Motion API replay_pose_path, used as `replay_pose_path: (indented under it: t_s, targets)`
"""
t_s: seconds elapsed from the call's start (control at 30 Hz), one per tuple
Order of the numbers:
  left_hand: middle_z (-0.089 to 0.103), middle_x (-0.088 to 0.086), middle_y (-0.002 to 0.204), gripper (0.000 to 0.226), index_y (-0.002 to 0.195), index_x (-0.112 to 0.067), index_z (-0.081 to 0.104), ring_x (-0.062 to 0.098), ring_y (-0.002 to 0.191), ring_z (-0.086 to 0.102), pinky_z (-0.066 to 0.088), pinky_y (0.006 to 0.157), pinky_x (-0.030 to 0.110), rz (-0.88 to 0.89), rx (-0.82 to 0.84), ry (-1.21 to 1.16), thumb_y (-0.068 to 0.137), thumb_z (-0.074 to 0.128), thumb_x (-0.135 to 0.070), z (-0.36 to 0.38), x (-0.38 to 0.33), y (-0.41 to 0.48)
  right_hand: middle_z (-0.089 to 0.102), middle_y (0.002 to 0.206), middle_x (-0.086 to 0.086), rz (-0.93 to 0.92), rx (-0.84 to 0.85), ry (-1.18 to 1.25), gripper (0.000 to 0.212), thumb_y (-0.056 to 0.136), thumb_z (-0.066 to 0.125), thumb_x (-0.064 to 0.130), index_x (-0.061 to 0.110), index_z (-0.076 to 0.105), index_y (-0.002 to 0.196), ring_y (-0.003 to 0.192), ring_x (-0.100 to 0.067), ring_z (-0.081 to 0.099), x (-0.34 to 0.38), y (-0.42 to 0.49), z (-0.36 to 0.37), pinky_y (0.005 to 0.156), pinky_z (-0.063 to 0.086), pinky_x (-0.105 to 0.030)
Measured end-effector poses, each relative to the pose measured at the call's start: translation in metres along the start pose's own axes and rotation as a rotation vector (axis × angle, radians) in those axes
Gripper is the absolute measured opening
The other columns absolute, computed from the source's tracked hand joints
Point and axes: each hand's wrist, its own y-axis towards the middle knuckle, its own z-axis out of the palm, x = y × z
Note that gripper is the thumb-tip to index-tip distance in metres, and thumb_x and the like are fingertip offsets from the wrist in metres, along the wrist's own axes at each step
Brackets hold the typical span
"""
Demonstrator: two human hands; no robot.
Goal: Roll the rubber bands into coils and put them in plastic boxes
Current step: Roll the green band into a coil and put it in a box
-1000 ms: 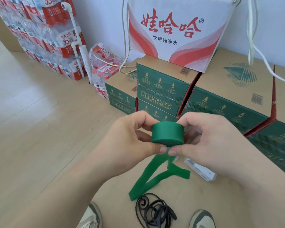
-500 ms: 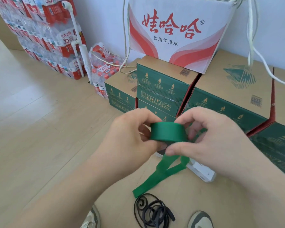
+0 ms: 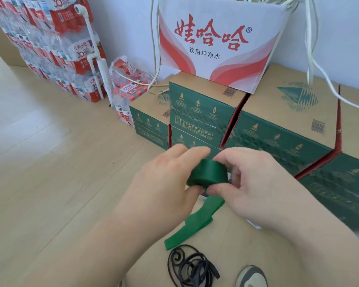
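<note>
A wide green rubber band is wound into a thick coil [image 3: 207, 176] held in the air between both hands. My left hand [image 3: 162, 183] grips the coil from the left, fingers over its top and thumb under it. My right hand [image 3: 249, 183] pinches it from the right. The band's loose green tail [image 3: 193, 224] hangs down from the coil toward the floor. A loose black rubber band [image 3: 192, 268] lies tangled on the floor below. A white plastic box [image 3: 254, 224] is mostly hidden behind my right forearm.
Green and brown cartons [image 3: 278, 125] are stacked ahead, with a white and red carton [image 3: 216, 44] on top. Shrink-wrapped water bottle packs [image 3: 56, 48] stand at the left wall. White cables [image 3: 319, 75] hang at right. My shoe [image 3: 251, 276] shows at the bottom.
The coil has grown as both hands turned it, and the hanging green tail has become shorter. The hands shifted slightly.
</note>
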Motion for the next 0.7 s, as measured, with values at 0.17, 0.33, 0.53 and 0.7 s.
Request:
replay_pose_path:
  t_s: [0.17,0.33,0.53,0.7]
  targets:
    - [0.060,-0.012,0.089,0.029,0.103,-0.032,0.061,0.012,0.078,0.057,0.051,0.069,0.039,-0.030,0.028,-0.018,0.079,0.076,-0.026,-0.005,-0.002,0.003,0.052,0.076,0.014,-0.008,-0.021,-0.035,0.036,0.066,0.089,0.048,0.033,0.064,0.087,0.067,-0.003,0.049,0.004,-0.001,0.004,0.061,0.037,-0.025]
    - [0.073,-0.012,0.086,0.037,0.093,-0.029,0.068,0.009,0.062,0.066,0.059,0.063,0.033,-0.356,0.116,-0.449,0.067,0.093,-0.022,-0.015,0.001,0.007,0.066,0.089,0.026,0.131,0.154,0.115,0.049,0.067,0.090,0.043,0.055,0.058,0.102,0.076,0.000,0.065,-0.003,0.001,-0.007,0.070,0.052,-0.024]
    - [0.077,-0.002,0.092,0.042,0.099,-0.017,0.066,0.015,0.069,0.075,0.060,0.069,0.032,-0.440,0.091,-0.831,0.068,0.093,-0.007,-0.022,0.003,0.008,0.077,0.097,0.012,0.056,0.064,0.308,0.031,0.087,0.077,0.019,0.041,0.065,0.104,0.075,-0.021,0.073,-0.008,0.002,-0.007,0.078,0.061,-0.050]
    - [0.064,-0.021,0.108,0.060,0.124,-0.040,0.059,-0.004,0.073,0.063,0.045,0.070,0.012,-0.237,0.025,-0.285,0.073,0.089,-0.029,-0.008,0.003,0.003,0.070,0.079,0.009,0.129,0.027,0.095,0.025,0.080,0.082,0.025,0.034,0.063,0.094,0.063,-0.010,0.059,-0.007,0.004,0.003,0.067,0.055,-0.037]
